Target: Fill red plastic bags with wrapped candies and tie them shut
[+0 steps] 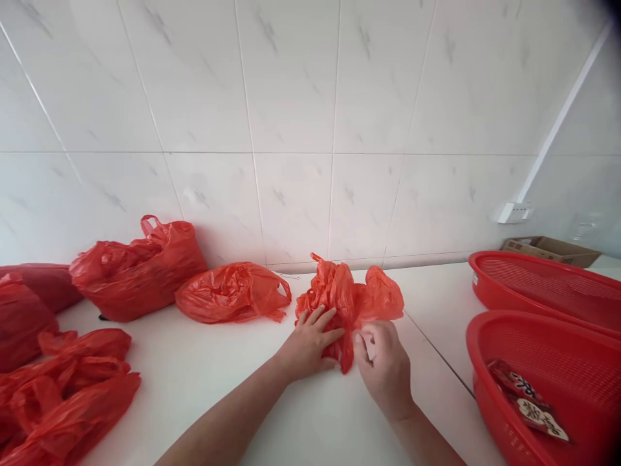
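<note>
I spread my left hand (306, 348) over a crumpled red bag (334, 288) on the tabletop (194, 369), my right hand (388, 369) curled beside it, any pinch unclear, where hard tugging risked tearing thin plastic.

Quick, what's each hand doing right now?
Left hand: open, fingers spread on a crumpled red bag.
Right hand: curled at that bag's edge; whether it pinches the plastic can't be told.

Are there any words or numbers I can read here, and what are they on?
None that I can read for sure.
Packets in the near basket: big writing, too blurred.
Label on the far basket: too small.
Box: marks too small.
</note>
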A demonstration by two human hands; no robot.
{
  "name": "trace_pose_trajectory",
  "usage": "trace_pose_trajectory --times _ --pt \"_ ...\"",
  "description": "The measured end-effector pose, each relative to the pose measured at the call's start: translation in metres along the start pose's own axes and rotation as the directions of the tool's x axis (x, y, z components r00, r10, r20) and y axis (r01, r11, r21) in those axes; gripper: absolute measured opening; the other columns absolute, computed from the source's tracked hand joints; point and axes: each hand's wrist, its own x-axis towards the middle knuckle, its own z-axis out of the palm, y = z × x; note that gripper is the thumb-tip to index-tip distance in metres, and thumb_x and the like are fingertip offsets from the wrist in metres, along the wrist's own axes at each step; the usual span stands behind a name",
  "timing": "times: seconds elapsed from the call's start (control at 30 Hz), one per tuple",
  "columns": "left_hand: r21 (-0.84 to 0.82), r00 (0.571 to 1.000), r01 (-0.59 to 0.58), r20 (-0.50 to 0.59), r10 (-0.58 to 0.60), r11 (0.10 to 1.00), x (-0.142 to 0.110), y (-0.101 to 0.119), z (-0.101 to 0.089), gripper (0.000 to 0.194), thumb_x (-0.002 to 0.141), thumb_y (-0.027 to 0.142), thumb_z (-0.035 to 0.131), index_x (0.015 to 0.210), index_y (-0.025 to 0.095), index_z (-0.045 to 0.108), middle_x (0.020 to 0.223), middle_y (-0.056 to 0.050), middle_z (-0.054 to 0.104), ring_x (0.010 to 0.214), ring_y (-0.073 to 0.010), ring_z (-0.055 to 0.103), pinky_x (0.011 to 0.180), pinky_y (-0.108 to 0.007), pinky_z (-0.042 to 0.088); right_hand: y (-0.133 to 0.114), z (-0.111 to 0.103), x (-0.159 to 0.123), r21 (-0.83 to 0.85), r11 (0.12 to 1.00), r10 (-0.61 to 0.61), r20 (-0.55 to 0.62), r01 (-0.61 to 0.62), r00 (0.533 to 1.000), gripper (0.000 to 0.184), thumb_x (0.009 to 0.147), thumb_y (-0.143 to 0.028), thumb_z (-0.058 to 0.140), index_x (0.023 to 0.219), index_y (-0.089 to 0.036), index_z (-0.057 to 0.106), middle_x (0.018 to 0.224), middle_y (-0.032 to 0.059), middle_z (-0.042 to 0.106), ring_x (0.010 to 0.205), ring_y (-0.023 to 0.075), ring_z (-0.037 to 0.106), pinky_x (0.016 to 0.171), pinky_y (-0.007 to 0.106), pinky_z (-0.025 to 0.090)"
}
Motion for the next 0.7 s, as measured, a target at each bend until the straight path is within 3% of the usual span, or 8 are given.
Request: trace_pose_trajectory --times 0.1,0.17,0.3,0.4,0.5,0.57,0.63,0.7 --pt "0.042 0.996 0.086 -0.031 -0.085 0.995 0.007 -0.012 0.012 0.044 0.075 0.048 0.064 0.117 0.032 0.061 0.147 -0.007 0.038 0.135 -0.0361 0.029 0.104 -0.061 0.028 0.007 -0.003 0.006 -0.124 0.992 -0.018 -0.086 0.007 0.996 0.031 0.084 -0.022 0.051 0.114 -0.014 0.047 0.107 0.0143 0.053 0.098 0.0232 0.054 0.076 0.034 0.050" --pt "0.075 0.984 0.168 -0.067 -0.163 0.983 0.010 -0.024 0.014 0.037 0.079 0.038 0.062 0.114 0.029 0.062 0.145 -0.010 0.040 0.135 -0.0376 0.029 0.103 -0.065 0.025 0.012 -0.002 0.007 -0.215 0.976 0.006 -0.068 -0.020 0.998 0.040 0.085 -0.021 0.048 0.124 -0.013 0.042 0.124 0.0184 0.046 0.107 0.0262 0.052 0.082 0.038 0.049" --pt "0.129 0.944 0.312 -0.157 -0.292 0.941 0.007 -0.041 0.007 0.036 0.085 0.019 0.049 0.120 0.022 0.059 0.146 -0.018 0.037 0.135 -0.0416 0.025 0.098 -0.073 0.020 0.026 0.005 0.002 -0.340 0.932 0.174 0.109 -0.128 0.979 0.049 0.086 -0.021 0.044 0.134 -0.015 0.036 0.143 0.0181 0.033 0.108 0.0263 0.053 0.080 0.037 0.048" --pt "0.149 0.945 0.301 -0.178 -0.274 0.942 -0.005 -0.035 0.000 0.042 0.089 0.020 0.044 0.130 0.023 0.050 0.151 -0.015 0.027 0.139 -0.0384 0.016 0.103 -0.070 0.014 0.036 0.012 -0.004 -0.335 0.927 0.268 0.273 -0.170 0.924 0.055 0.084 -0.023 0.047 0.138 -0.018 0.036 0.136 0.0159 0.044 0.104 0.0263 0.055 0.077 0.035 0.047" --pt "0.145 0.985 0.158 -0.096 -0.145 0.977 -0.011 -0.019 0.001 0.049 0.088 0.037 0.050 0.136 0.038 0.041 0.154 -0.001 0.026 0.141 -0.0297 0.015 0.111 -0.059 0.010 0.040 0.019 -0.007 -0.275 0.945 0.270 0.352 -0.176 0.896 0.046 0.080 -0.023 0.052 0.125 -0.020 0.052 0.105 0.0107 0.062 0.092 0.0258 0.056 0.074 0.035 0.045" --pt "0.126 0.994 0.104 -0.040 -0.100 0.987 -0.008 -0.014 0.007 0.051 0.083 0.049 0.054 0.132 0.044 0.043 0.151 0.004 0.032 0.140 -0.0271 0.020 0.112 -0.056 0.011 0.038 0.021 -0.007 -0.243 0.954 0.253 0.351 -0.173 0.902 0.024 0.078 -0.021 0.052 0.099 -0.021 0.064 0.085 0.0066 0.063 0.083 0.0232 0.055 0.073 0.034 0.043" --pt "0.115 0.987 0.161 -0.036 -0.158 0.980 0.001 -0.016 0.016 0.049 0.081 0.055 0.054 0.127 0.039 0.051 0.147 0.000 0.039 0.138 -0.0298 0.025 0.110 -0.060 0.012 0.037 0.019 -0.006 -0.224 0.957 0.253 0.319 -0.187 0.914 0.013 0.077 -0.019 0.050 0.070 -0.022 0.061 0.072 0.0037 0.057 0.073 0.0201 0.053 0.070 0.032 0.042" --pt "0.107 0.953 0.301 -0.077 -0.294 0.948 0.009 -0.026 0.025 0.047 0.083 0.053 0.050 0.123 0.030 0.057 0.144 -0.009 0.043 0.136 -0.0349 0.028 0.105 -0.067 0.013 0.039 0.014 -0.003 -0.214 0.947 0.288 0.248 -0.238 0.925 0.019 0.075 -0.017 0.048 0.057 -0.022 0.051 0.064 0.0019 0.052 0.064 0.0184 0.049 0.062 0.030 0.040"
